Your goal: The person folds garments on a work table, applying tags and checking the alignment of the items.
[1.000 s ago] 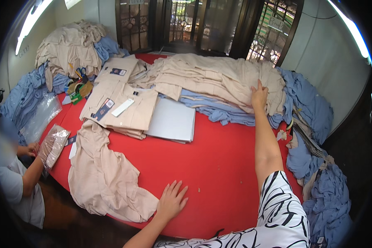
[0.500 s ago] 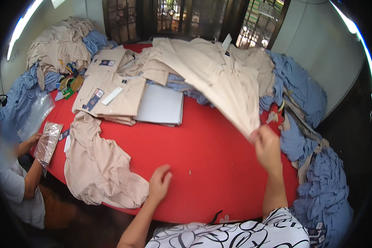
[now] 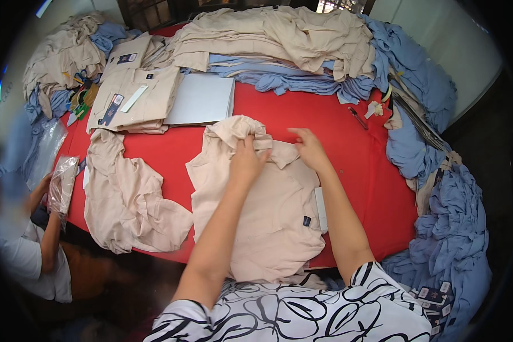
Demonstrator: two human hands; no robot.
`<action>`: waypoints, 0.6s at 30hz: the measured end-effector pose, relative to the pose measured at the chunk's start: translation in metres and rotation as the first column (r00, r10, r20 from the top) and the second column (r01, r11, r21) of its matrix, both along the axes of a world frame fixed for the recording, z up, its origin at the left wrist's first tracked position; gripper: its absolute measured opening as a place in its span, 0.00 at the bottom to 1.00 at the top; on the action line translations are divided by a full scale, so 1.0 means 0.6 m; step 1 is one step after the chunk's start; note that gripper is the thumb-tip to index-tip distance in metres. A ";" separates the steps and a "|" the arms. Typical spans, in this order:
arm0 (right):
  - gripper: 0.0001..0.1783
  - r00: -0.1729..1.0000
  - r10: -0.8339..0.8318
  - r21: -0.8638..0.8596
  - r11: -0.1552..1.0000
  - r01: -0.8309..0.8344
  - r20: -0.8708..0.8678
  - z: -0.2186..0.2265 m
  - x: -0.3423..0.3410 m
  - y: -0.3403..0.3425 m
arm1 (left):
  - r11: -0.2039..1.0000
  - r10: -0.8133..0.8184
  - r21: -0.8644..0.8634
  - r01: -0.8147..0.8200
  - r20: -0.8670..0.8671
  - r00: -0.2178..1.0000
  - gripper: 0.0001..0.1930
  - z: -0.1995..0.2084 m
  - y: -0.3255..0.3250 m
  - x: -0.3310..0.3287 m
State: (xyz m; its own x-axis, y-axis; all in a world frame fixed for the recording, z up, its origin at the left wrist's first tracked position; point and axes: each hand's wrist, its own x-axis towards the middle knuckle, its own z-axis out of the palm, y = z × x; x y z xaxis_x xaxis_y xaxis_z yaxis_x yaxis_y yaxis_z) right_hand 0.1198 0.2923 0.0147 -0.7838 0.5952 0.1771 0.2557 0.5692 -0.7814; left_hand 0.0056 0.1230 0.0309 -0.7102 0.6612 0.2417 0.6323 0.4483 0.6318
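Note:
A beige shirt (image 3: 268, 222) lies spread on the red table right in front of me, with a white tag and a small dark label near its lower right edge. My left hand (image 3: 246, 162) is at its bunched far end, fingers curled over the cloth and closed on it. Just right of that, my right hand (image 3: 313, 153) is at the shirt's far right corner. Its fingers are stretched out and apart, and nothing shows in them. To the left lies a second, crumpled beige garment (image 3: 128, 199).
Folded beige shirts (image 3: 159, 108) with tags lie beside grey-white boards (image 3: 202, 102). Beige garments (image 3: 273, 34) over blue ones (image 3: 302, 77) line the far edge. A pen (image 3: 358, 117) lies at the right. Blue clothing (image 3: 447, 239) hangs over the right edge. A co-worker holds a plastic-wrapped pack (image 3: 62, 185).
The beige shirt my right hand was pulling from the far pile now lies before me. My left hand has moved onto it, and my right hand has let go. The view has tilted down.

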 end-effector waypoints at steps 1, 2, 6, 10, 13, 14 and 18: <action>0.18 0.996 0.055 -0.051 0.997 -0.051 0.069 -0.017 -0.022 0.007 | 0.996 0.089 0.018 -0.088 -0.058 0.994 0.17 -0.025 0.016 0.007; 0.17 0.986 0.111 0.097 0.988 -0.123 0.121 -0.014 -0.039 -0.018 | 0.997 0.073 0.032 -0.072 -0.055 0.996 0.17 -0.054 0.009 -0.004; 0.17 0.965 0.151 0.344 0.913 -0.219 0.214 -0.036 0.003 -0.092 | 0.989 -0.083 0.136 0.062 0.155 0.984 0.17 -0.085 -0.051 -0.016; 0.10 1.000 -0.006 -0.232 0.973 0.001 -0.020 -0.005 0.116 -0.097 | 0.956 0.082 0.252 -0.149 0.258 0.963 0.13 -0.066 -0.210 -0.008; 0.09 0.751 -0.293 -0.639 0.739 -0.215 -0.591 0.034 0.292 -0.041 | 0.545 -0.043 0.585 -0.601 0.735 0.677 0.09 -0.085 -0.408 -0.033; 0.11 0.743 -0.314 -0.640 0.743 -0.196 -0.592 0.083 0.364 -0.038 | 0.382 -0.115 0.659 -0.648 0.729 0.675 0.13 -0.038 -0.456 -0.033; 0.17 0.599 0.008 -0.236 0.915 -0.328 -0.801 0.200 0.663 0.034 | 0.519 -0.517 0.844 -0.134 0.434 0.738 0.19 0.043 -0.686 -0.122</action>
State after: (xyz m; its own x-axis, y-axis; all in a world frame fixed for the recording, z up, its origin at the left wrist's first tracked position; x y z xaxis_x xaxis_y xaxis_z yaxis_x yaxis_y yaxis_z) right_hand 0.5174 0.3125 0.1348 -0.5349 0.6099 0.5848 -0.6045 0.2073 -0.7692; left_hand -0.0676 -0.2889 0.0566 -0.7722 0.5455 0.3257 -0.0114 -0.5245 0.8513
